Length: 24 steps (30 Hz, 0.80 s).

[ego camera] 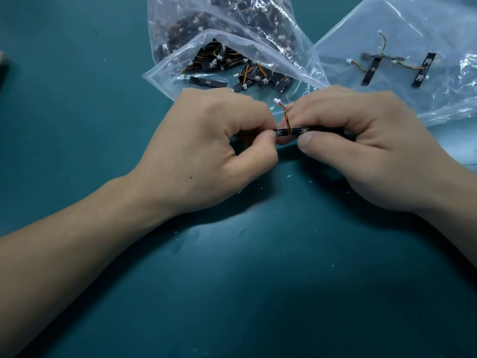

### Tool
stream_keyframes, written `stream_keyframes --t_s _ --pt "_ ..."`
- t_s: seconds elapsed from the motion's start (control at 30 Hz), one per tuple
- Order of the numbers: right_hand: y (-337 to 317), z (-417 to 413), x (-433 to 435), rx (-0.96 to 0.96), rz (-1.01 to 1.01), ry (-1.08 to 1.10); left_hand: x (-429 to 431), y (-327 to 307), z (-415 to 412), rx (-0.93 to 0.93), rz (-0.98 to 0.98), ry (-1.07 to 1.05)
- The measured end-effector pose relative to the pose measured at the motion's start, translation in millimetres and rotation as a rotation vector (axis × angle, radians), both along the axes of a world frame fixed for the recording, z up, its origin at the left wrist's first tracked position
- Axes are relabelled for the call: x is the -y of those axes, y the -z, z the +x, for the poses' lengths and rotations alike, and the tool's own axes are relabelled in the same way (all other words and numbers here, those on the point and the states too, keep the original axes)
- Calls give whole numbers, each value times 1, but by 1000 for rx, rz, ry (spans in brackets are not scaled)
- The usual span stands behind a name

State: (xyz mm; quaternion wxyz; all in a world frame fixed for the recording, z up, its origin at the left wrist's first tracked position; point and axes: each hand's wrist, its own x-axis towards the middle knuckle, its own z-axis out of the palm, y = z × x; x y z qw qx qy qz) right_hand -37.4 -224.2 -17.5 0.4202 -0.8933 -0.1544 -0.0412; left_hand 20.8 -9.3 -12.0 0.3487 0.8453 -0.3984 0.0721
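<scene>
Strip: black, long axis left-right, pinched above the tabletop between left hand and right hand, each grip closed on one end. Wire rises mid-strip, away from both. Beyond: open bag of strips; four more on a flat bag.

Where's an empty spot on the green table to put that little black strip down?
Bare green table lies between the forearms, nearer you than the left hand and right hand pinching the black strip, and left of the full bag. Crowded: beyond the hands, the full bag and the flat bag with loose strips.
</scene>
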Motion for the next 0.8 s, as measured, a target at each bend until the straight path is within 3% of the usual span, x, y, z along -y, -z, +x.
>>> stream_keyframes --t_s 0.27,0.8 --pt "-2 0 -2 2 86 -17 0 0 1 -18 -14 6" --pt "-6 0 -4 -22 44 15 0 -1 2 -21 0 -3"
